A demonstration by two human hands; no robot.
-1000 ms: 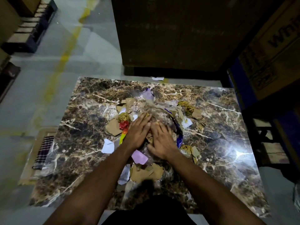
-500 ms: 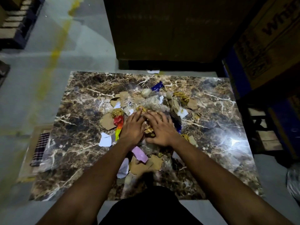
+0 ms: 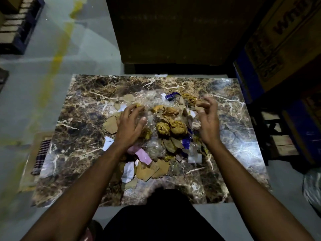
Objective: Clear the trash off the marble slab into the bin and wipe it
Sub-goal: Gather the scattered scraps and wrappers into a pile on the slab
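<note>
Flanking a trash pile (image 3: 166,126) mid-way across the marble slab (image 3: 83,133), a person's left hand (image 3: 129,126) spreads its fingers over plastic wrap while the right hand (image 3: 207,119) curls loosely, fingers apart, holding nothing.

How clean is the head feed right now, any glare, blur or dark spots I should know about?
Head view: dim overall, with glare on the marble slab at its right side; the right hand is motion-blurred at the fingertips, the left hand sharper; the left frame edge and yellow floor stripe smear; wide-angle bending at the borders; the big box behind is nearly black, and the trash pile stays readable.
</note>
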